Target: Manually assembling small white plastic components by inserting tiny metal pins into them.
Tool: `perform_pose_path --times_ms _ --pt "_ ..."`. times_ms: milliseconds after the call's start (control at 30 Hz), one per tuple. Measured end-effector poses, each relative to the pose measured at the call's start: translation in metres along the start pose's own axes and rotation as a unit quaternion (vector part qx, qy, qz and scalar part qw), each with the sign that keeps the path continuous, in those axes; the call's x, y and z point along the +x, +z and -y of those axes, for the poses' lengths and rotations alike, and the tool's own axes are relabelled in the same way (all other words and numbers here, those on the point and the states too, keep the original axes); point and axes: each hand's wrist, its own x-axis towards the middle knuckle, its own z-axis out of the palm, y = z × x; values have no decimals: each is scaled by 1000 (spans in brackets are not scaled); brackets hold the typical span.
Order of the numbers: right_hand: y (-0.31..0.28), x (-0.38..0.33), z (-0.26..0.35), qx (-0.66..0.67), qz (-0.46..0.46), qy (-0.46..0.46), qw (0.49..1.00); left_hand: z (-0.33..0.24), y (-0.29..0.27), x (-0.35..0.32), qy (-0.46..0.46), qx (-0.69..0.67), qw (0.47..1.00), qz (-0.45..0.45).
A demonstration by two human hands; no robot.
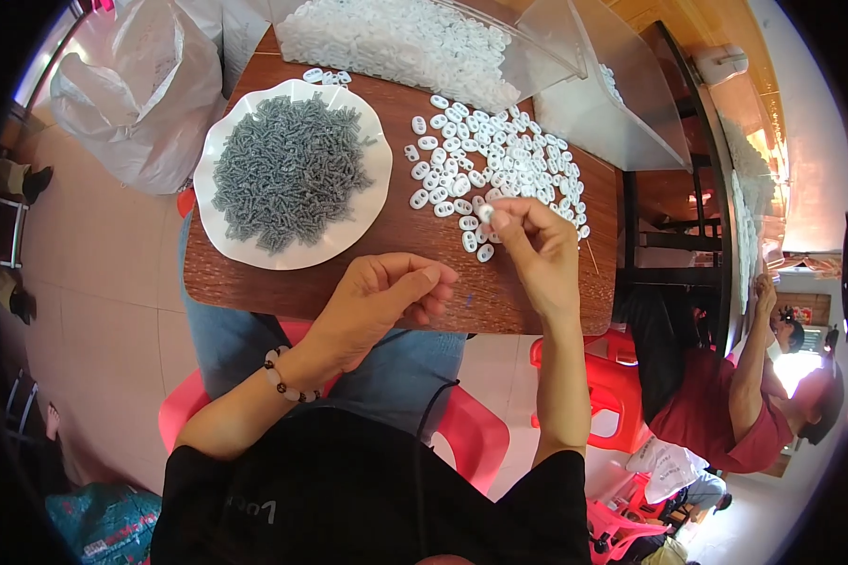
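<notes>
My right hand (543, 254) pinches a small white plastic piece (486, 214) between thumb and fingertips, over the table. Lower and to its left, my left hand (381, 297) is closed, thumb against curled fingers; what it holds, if anything, is hidden. Many white oval pieces (508, 160) with two holes each lie scattered beyond my right hand. A white scalloped plate (215, 231) left of them carries a heap of small grey coiled pieces (292, 174) that look like springs.
The brown wooden table (395, 226) has a clear plastic bin (395, 47) full of white pieces at its far edge. A clear panel (621, 122) stands at the right. A white sack (141, 104) is at the left. A person in a red shirt (711, 410) works at the right, near red stools (603, 395).
</notes>
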Motion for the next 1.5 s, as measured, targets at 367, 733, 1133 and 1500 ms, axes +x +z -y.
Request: perform_pose_path --times_ms 367,733,1133,1500 --pt "7 -41 10 60 79 -111 989 -9 0 -7 -75 -33 995 64" --pt "8 -47 10 -6 57 -182 982 -5 4 -7 -21 -11 999 48" --pt "23 -57 3 125 54 -30 990 12 14 -9 118 36 990 -65" --pt "6 57 -11 -293 -70 -124 945 -3 16 -11 46 43 996 -62"
